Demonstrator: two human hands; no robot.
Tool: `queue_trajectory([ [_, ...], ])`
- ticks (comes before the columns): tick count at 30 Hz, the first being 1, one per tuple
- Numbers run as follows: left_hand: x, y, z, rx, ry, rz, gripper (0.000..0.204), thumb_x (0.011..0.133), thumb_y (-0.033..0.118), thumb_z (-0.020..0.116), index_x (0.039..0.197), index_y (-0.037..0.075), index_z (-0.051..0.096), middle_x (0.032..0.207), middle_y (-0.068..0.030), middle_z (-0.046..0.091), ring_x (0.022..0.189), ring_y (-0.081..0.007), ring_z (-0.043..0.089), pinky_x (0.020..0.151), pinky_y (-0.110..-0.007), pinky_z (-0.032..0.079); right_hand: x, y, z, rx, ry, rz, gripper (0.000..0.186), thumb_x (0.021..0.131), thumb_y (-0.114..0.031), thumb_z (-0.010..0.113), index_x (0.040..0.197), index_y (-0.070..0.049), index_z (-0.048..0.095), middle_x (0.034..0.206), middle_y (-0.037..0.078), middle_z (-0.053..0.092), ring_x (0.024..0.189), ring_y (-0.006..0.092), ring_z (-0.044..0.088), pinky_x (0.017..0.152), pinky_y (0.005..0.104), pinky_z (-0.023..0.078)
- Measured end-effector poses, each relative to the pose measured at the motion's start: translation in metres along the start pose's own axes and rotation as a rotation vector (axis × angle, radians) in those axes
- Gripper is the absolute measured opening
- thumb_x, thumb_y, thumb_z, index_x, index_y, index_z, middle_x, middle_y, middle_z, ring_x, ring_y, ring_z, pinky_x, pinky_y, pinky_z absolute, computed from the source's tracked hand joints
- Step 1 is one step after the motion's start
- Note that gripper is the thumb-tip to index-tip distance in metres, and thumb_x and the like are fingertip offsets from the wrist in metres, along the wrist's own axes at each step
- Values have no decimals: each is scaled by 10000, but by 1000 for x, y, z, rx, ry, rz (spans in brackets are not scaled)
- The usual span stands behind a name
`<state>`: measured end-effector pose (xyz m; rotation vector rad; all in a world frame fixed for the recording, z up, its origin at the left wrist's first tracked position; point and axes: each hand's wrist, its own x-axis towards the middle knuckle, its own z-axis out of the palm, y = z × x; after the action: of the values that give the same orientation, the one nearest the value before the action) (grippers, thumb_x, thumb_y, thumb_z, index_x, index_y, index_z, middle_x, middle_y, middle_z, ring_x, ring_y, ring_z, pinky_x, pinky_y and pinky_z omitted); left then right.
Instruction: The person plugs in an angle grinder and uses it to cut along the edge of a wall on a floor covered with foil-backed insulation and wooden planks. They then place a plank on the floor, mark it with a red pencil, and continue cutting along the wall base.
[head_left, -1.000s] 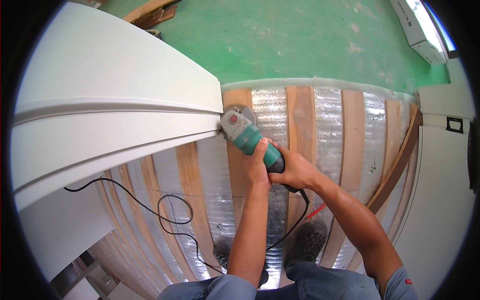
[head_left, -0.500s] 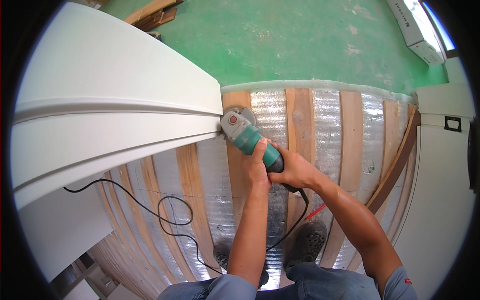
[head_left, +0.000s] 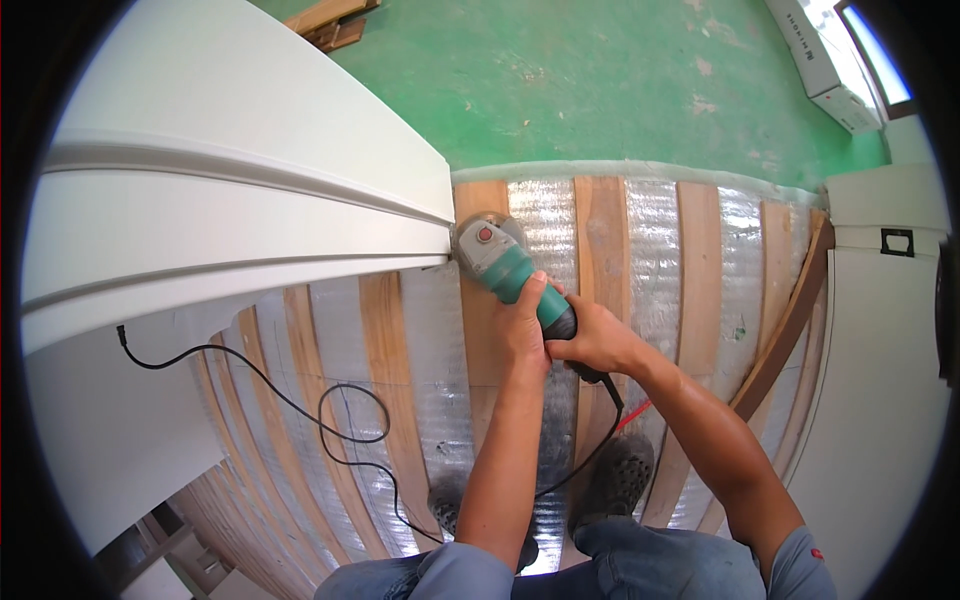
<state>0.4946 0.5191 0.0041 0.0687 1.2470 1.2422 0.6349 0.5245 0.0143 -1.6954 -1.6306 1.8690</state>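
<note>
My two hands share an angle grinder [head_left: 510,274] with a green body, a grey head and a red button. My left hand [head_left: 522,325] wraps the middle of the body, thumb on top. Close behind it, my right hand [head_left: 597,338] grips the dark rear end, where the black cord leaves. The grinder head is beside the lower end corner of a white panelled board [head_left: 300,215] on the left, above a wooden slat [head_left: 484,345]. The head and guard partly hide the disc, and I cannot tell whether it touches the board.
Wooden slats lie over silvery foil [head_left: 655,260]. The black cord [head_left: 355,440] loops at the left, its plug end loose. A brown plank [head_left: 785,325] leans at the right beside a white panel [head_left: 870,370]. Beyond is green floor [head_left: 600,80], with boards [head_left: 330,20] and a long carton [head_left: 825,65].
The grinder has shifted slightly right, its head a little farther from the white board's end. The whole view has moved slightly too. Both hands keep their hold.
</note>
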Motion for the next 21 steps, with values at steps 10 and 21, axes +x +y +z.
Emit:
queue_trajectory([
  [10,-20,-13,-17,-28,-27,-18,325,886,168,828,1108,39,629,922,-81,686,809,-213,698,771,-386,585,-34,-6,15,118,-17,69,781,704,-374,830,1265,120,604,1013,260,738,954,345,745,876,422,570],
  [21,-67,-56,-19,71,-332,-73,397,891,217,821,1173,28,617,1027,-93,710,892,-201,706,876,-361,577,-98,39,38,88,251,-56,905,714,-295,862,1430,94,468,1076,205,725,953,287,734,856,406,581],
])
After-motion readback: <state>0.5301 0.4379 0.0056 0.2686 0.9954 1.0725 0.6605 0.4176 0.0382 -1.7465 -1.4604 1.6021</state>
